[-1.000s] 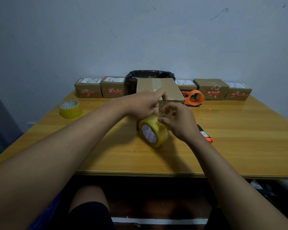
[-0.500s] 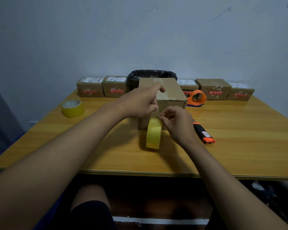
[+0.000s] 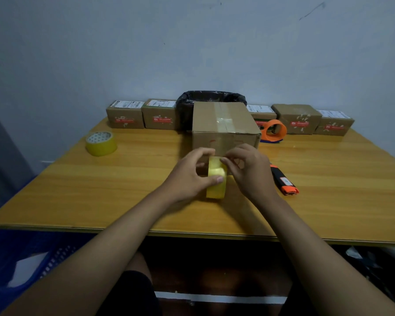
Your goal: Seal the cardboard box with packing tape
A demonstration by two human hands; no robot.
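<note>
A brown cardboard box [image 3: 224, 126] stands in the middle of the wooden table [image 3: 100, 190], its top flaps closed under a strip of clear tape. Just in front of it a yellow roll of packing tape [image 3: 216, 187] stands on edge. My left hand [image 3: 192, 176] grips the roll, thumb across its face. My right hand [image 3: 249, 169] pinches at the top of the roll, where the tape end seems to be; the tape end itself is too thin to make out.
A second yellow tape roll [image 3: 101, 143] lies at the left. An orange tape dispenser [image 3: 273, 131] sits right of the box, an orange-black utility knife [image 3: 284, 182] near my right wrist. Small labelled boxes [image 3: 125, 117] and a black-lined bin [image 3: 211, 99] line the wall.
My left hand came off the box top and down onto the tape roll. The roll turned edge-on and stands upright. My right hand stays pinching at the roll's top.
</note>
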